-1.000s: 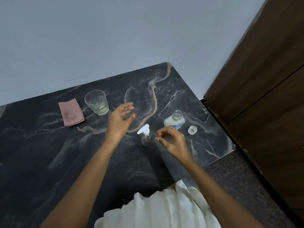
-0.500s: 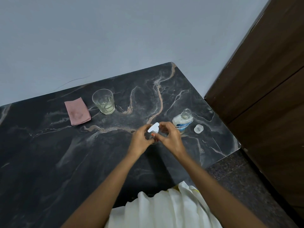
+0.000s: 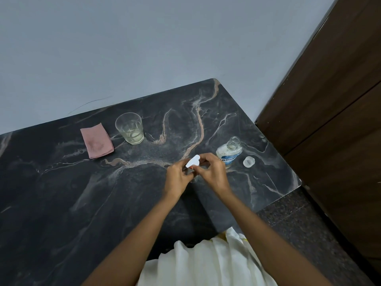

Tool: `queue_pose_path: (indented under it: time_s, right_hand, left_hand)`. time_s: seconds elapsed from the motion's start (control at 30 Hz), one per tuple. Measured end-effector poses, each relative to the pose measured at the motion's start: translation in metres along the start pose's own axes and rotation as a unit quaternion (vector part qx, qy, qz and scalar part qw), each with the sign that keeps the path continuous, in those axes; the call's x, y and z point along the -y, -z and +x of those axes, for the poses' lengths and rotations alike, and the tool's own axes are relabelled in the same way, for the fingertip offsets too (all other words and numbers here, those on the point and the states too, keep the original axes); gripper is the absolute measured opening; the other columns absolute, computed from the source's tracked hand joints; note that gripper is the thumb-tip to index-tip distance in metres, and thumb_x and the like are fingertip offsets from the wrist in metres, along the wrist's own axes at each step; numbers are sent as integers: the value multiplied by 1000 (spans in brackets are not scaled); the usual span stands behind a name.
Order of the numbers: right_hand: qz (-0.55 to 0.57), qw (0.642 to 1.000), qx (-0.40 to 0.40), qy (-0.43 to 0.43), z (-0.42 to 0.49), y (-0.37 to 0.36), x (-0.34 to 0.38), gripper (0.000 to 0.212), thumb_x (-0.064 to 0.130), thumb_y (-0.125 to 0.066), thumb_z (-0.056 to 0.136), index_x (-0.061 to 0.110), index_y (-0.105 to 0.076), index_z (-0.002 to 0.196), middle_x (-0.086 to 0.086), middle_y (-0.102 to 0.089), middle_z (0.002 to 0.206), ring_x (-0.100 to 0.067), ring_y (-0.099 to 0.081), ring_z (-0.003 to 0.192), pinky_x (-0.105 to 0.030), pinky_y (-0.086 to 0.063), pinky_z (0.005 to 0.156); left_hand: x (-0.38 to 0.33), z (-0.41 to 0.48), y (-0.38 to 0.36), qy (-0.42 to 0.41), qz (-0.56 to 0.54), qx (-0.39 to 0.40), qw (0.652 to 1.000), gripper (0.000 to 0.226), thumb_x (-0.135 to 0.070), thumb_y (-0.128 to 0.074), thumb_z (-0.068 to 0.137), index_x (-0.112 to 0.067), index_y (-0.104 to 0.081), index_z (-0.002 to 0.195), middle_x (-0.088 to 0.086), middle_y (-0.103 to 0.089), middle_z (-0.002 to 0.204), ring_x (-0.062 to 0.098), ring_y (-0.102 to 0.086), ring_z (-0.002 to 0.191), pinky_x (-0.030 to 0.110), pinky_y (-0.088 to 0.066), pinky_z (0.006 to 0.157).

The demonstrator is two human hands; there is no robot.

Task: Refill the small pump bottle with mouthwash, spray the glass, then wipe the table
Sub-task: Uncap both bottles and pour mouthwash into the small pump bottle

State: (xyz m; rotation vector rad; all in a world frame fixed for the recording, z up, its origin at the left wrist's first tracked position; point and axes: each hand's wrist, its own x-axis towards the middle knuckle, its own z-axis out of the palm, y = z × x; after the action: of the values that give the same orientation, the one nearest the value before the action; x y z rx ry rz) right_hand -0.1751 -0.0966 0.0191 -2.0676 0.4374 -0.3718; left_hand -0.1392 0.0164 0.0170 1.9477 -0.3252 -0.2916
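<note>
**Both hands on the pump bottle, pump head between the fingers**

Both hands meet at the centre of the frame over the small pump bottle, which stands on the dark marbled table. The left hand wraps the bottle's body from the left, hiding most of it. The right hand pinches the white pump head from the right, and its nozzle points toward the upper right.

The bottle's long axis looks upright, so the pump probably has to turn about that vertical line. I cannot tell whether it is being loosened or tightened.

The open mouthwash bottle stands just right of the right hand, which is the nearer of the 2 to it. Its clear cap lies beside it. The glass and pink cloth sit well apart in the upper left, nearer the left hand.
</note>
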Motion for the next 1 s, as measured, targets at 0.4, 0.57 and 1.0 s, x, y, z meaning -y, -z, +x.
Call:
queue_pose_path:
  time_s: [0.4, 0.57, 1.0]
  right_hand:
    - [91, 992, 88, -27, -4, 3, -4, 49, -6, -63, 69, 14, -59, 113, -8, -60, 112, -12, -52, 103, -1, -39, 79]
    - [127, 991, 33, -38, -5, -5, -2, 40, 2, -75, 68, 8, -54, 101, -6, -56, 100, -15, -54, 93, -15, -44, 79]
    - [120, 990, 72, -31, -7, -2, -1, 42, -2, -65, 72, 9, -55, 111, -2, -60, 105, -16, -55, 99, -23, -45, 88]
  left_hand:
    - [2, -1, -1, 8, -15, 4, 1000, 42, 1, -70, 71, -4, -61, 112, 8, -69, 100, 8, -64, 85, 7, -49, 75]
    - [3, -2, -1, 3, -1, 2, 1000, 40, 5, -65, 73, -8, -62, 111, 8, -71, 97, 6, -63, 79, 4, -48, 71]
    - [5, -3, -2, 8, 4, -6, 1000, 43, 0, -69, 73, -8, -61, 114, 7, -70, 101, 4, -63, 82, 1, -45, 71]
